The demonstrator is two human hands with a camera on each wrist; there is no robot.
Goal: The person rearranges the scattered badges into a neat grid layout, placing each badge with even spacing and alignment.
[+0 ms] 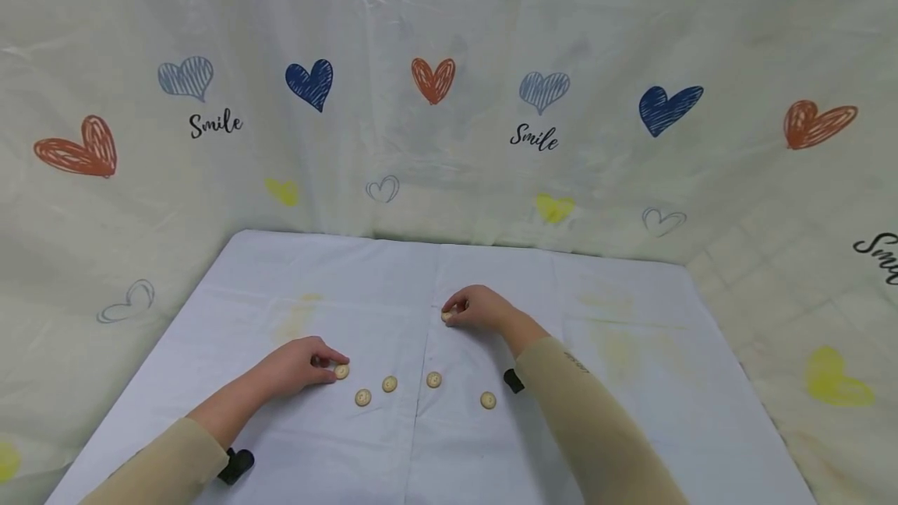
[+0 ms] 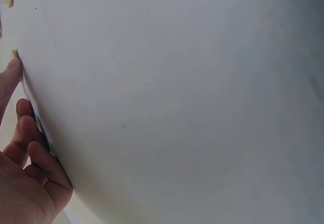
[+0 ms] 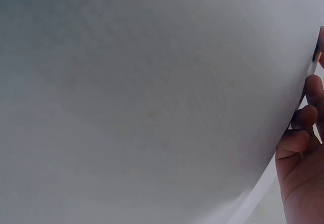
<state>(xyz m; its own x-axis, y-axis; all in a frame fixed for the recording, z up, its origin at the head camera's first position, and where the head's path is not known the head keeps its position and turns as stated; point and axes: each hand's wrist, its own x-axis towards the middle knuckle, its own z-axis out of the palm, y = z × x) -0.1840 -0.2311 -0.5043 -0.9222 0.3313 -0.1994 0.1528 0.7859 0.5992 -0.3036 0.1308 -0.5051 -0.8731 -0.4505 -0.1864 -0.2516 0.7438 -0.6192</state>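
Note:
Pale wooden buttons lie on a white tablecloth [image 1: 561, 443]. At the left, my left hand [image 1: 298, 366] pinches one button [image 1: 341, 372] between thumb and finger, low at the cloth. My right hand [image 1: 480, 309] is farther back, near the middle, and pinches another button [image 1: 446, 317], mostly hidden by the fingertips. Between and in front of the hands are several loose buttons, among them one [image 1: 362, 397] at the left, one [image 1: 434, 379] by the centre crease and one [image 1: 488, 400] at the right. The left wrist view shows the left fingers [image 2: 43, 163] curled against the cloth.
A hanging cloth [image 1: 463, 6] with printed hearts and "Smile" words surrounds the table at the back and sides. Small black devices [image 1: 236, 466] sit under both wrists, close to the tabletop. The sleeves are beige.

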